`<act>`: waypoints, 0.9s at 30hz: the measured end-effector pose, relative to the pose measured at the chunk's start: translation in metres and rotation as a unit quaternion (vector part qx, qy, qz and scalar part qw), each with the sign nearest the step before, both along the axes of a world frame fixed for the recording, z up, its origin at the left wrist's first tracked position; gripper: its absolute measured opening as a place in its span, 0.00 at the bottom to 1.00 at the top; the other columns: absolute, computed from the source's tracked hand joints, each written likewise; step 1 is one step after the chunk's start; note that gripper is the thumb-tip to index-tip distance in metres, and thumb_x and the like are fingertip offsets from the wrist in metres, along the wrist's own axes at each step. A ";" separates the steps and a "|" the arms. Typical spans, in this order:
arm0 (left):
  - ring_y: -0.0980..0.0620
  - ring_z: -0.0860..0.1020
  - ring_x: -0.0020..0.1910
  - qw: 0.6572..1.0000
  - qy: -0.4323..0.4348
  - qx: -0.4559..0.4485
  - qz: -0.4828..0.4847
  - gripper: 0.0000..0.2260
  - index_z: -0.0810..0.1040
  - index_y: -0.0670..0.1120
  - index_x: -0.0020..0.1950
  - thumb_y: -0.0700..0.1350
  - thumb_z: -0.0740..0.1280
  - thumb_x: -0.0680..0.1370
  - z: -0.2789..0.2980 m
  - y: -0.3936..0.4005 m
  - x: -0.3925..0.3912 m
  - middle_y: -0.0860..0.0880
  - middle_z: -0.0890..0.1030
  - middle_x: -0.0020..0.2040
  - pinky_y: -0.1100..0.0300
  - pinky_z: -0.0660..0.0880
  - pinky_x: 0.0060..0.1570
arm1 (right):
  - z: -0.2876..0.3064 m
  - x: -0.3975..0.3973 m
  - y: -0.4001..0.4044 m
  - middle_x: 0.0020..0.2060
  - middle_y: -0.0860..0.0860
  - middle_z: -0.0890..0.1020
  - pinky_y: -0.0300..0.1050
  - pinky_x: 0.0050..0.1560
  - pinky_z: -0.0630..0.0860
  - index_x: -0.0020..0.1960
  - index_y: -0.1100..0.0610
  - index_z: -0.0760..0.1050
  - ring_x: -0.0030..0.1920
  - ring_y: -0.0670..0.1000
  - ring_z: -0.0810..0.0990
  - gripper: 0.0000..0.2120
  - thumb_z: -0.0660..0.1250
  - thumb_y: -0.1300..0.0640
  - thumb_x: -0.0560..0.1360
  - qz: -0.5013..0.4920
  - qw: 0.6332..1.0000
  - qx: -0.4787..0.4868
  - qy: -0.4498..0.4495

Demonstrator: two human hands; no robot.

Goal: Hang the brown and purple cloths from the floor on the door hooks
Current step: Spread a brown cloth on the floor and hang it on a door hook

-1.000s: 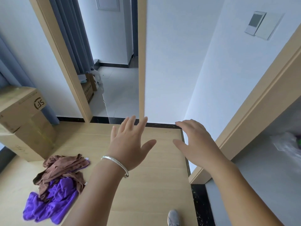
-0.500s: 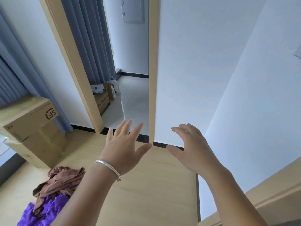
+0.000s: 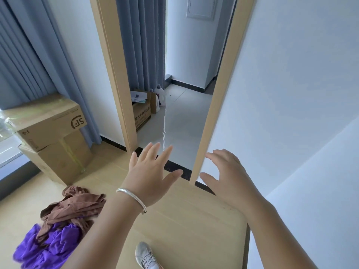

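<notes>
Both empty and spread — my left hand (image 3: 150, 177) and right hand (image 3: 226, 175) reach toward the white wood-edged door (image 3: 272, 94), crumpled brown cloth (image 3: 75, 207) and purple cloth (image 3: 46, 247) lying near-left on the floor, not yet picked up.

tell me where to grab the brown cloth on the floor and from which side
Pinch the raised bunched folds at the top of the brown cloth, coming straight down from above. It lies crumpled over the purple cloth, so lifting its high ridge should leave the purple one behind.

Stacked cardboard boxes (image 3: 52, 136), blue curtains (image 3: 29, 55), white sneaker (image 3: 145, 255)
</notes>
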State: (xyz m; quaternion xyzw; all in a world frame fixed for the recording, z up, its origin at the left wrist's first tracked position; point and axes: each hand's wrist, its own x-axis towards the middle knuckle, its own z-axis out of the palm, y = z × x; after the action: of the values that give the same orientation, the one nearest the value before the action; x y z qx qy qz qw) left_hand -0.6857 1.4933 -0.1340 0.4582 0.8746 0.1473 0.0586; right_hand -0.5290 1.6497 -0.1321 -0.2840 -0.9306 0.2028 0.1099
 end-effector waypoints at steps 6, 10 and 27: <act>0.53 0.41 0.78 0.995 -0.035 0.050 0.082 0.31 0.46 0.60 0.78 0.68 0.49 0.77 -0.009 0.019 -0.124 0.53 0.49 0.79 0.45 0.41 0.75 | 0.014 -0.156 0.032 0.72 0.42 0.62 0.42 0.72 0.56 0.74 0.46 0.63 0.75 0.43 0.52 0.26 0.63 0.44 0.77 0.082 0.996 0.028 -0.029; 0.52 0.43 0.78 0.986 -0.039 0.066 0.148 0.32 0.47 0.59 0.78 0.67 0.50 0.77 -0.014 0.004 -0.199 0.52 0.51 0.79 0.43 0.43 0.75 | 0.012 -0.260 0.025 0.72 0.43 0.64 0.43 0.72 0.56 0.73 0.45 0.64 0.74 0.44 0.54 0.26 0.64 0.46 0.76 0.155 0.986 0.039 -0.041; 0.51 0.46 0.78 0.850 -0.095 -0.011 0.518 0.32 0.51 0.58 0.78 0.67 0.54 0.77 -0.079 -0.132 -0.321 0.50 0.52 0.79 0.41 0.48 0.74 | -0.073 -0.533 -0.082 0.72 0.45 0.64 0.45 0.73 0.56 0.74 0.47 0.63 0.74 0.46 0.55 0.28 0.66 0.47 0.76 0.508 0.854 -0.014 -0.112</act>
State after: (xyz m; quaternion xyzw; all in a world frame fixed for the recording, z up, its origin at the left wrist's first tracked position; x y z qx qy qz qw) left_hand -1.0066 1.3611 -0.2128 -0.0787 0.9768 0.1896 0.0612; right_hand -1.0617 1.5675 -0.2049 0.2056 -0.9486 0.2103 -0.1169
